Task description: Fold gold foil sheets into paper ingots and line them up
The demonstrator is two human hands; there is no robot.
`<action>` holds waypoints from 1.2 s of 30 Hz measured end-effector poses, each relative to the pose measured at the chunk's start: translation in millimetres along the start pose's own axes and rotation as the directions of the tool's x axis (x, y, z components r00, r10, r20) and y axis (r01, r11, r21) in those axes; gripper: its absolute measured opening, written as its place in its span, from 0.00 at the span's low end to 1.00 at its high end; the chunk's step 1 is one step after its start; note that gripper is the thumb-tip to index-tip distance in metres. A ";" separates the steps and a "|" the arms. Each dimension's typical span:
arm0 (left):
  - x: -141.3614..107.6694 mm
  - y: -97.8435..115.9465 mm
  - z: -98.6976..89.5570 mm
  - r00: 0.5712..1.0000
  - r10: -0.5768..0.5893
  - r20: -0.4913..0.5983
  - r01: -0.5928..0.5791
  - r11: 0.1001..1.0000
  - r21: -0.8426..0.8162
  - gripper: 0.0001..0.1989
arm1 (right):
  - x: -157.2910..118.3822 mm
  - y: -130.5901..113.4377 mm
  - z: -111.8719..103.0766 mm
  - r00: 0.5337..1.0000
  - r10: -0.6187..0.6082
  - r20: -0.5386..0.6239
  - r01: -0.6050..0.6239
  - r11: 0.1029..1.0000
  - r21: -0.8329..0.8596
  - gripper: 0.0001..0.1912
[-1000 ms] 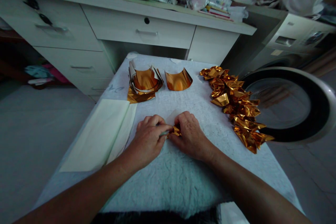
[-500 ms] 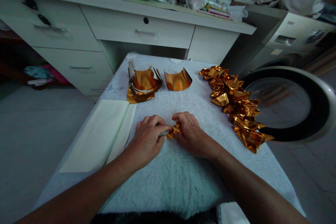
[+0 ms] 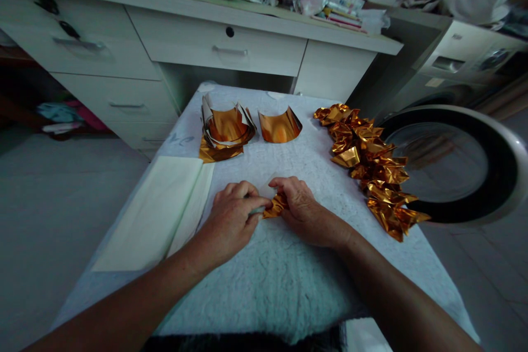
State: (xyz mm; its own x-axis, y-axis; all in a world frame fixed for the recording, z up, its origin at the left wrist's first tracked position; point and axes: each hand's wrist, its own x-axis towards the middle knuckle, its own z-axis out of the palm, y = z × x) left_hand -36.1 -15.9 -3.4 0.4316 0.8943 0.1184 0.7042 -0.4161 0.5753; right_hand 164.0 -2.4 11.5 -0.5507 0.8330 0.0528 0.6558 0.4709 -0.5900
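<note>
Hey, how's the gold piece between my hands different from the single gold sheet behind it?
The gold piece is creased and rumpled, while the single gold sheet is mostly smooth, its sides curling up. Your left hand and right hand are on the gold piece, partly covering it; neither touches the single gold sheet. Both are shiny and gold.
</note>
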 end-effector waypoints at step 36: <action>5.0 2.6 -2.4 0.999 0.009 0.032 -0.009 1.000 0.011 0.14 | 1.8 4.5 8.0 0.990 0.074 -0.116 -0.066 0.995 0.073 0.31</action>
State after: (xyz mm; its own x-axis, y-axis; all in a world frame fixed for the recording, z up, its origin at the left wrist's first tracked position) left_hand -33.5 -12.1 0.7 0.4555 0.8849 0.0974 0.7062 -0.4258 0.5656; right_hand 161.8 -1.1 2.5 -0.4365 0.8939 0.1021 0.6514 0.3923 -0.6494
